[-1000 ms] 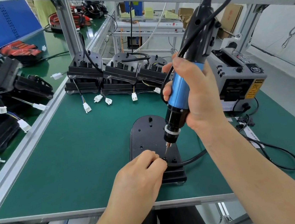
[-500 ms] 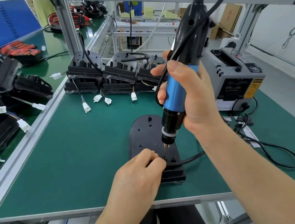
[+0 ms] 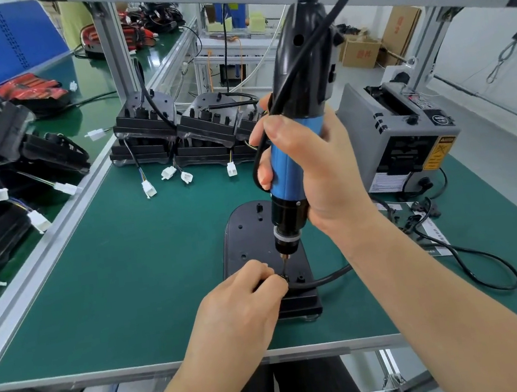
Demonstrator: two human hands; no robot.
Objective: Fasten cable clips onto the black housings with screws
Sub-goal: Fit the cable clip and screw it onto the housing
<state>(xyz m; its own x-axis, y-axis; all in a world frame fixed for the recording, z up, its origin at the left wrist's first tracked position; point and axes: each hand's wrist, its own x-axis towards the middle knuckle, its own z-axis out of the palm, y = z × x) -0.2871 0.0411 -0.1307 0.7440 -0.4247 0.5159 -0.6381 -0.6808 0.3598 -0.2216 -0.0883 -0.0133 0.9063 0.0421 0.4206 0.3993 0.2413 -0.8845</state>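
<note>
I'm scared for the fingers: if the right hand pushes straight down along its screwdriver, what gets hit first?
Likely the black housing, right beside the left hand's pinched fingertips; depth is unclear.

One electric screwdriver (image 3: pixel 287 172), one black housing (image 3: pixel 245 230) in front, three housing stacks (image 3: pixel 144 125) behind, one tape dispenser (image 3: pixel 407 145).

Black oval housing (image 3: pixel 249 239) lying flat, black cable (image 3: pixel 326 280) across its near end

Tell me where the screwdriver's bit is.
Head view, lower centre: the bit rests on the near end of the black housing, just right of the left hand.
</note>
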